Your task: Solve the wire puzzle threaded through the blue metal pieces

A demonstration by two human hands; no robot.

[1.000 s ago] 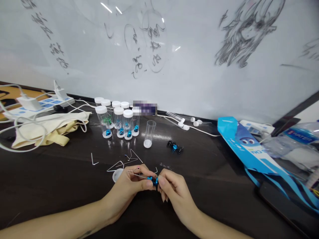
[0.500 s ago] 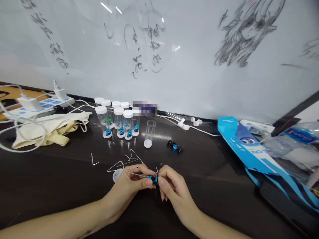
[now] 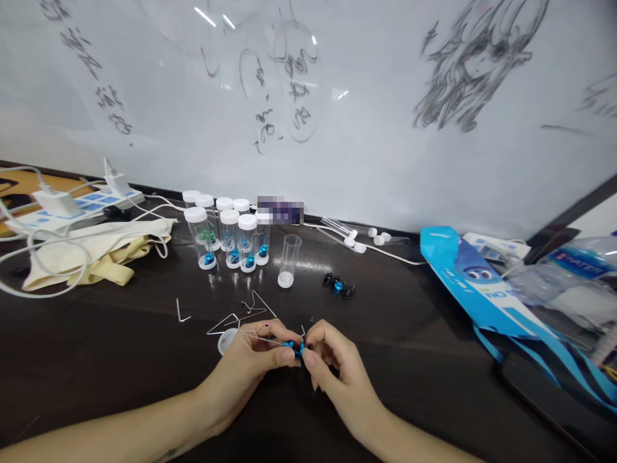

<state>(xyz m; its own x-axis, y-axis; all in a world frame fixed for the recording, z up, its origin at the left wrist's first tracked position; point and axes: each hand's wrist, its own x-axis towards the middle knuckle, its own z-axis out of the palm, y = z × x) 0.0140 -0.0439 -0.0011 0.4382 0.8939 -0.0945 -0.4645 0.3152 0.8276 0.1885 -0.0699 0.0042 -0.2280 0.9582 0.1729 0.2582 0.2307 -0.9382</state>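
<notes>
Pinched between the fingers of my left hand [image 3: 258, 357] is a small blue metal part [image 3: 294, 348], with thin wires running from it to the left. My right hand [image 3: 332, 363] has its thumb and fingers closed on the right end of the same part. A short bent wire [image 3: 303, 330] sticks up between the hands. Just left of my left hand lie a white round cap [image 3: 226, 341] and several bent metal wires [image 3: 253, 307]. Beyond the hands stands an open clear tube [image 3: 290, 260], with small black and blue parts [image 3: 339, 285] to its right.
Several white-capped tubes [image 3: 196, 238] stand at the back. An L-shaped key [image 3: 180, 311] lies left. A cloth bag [image 3: 101, 251] and power strip [image 3: 87, 202] are farther left. Loose caps [image 3: 355, 244] lie near the whiteboard [image 3: 357, 128]. A blue package [image 3: 477, 283] is at right.
My right thumb and fingers have shifted slightly against the blue part. My left hand keeps nearly the same place and grip.
</notes>
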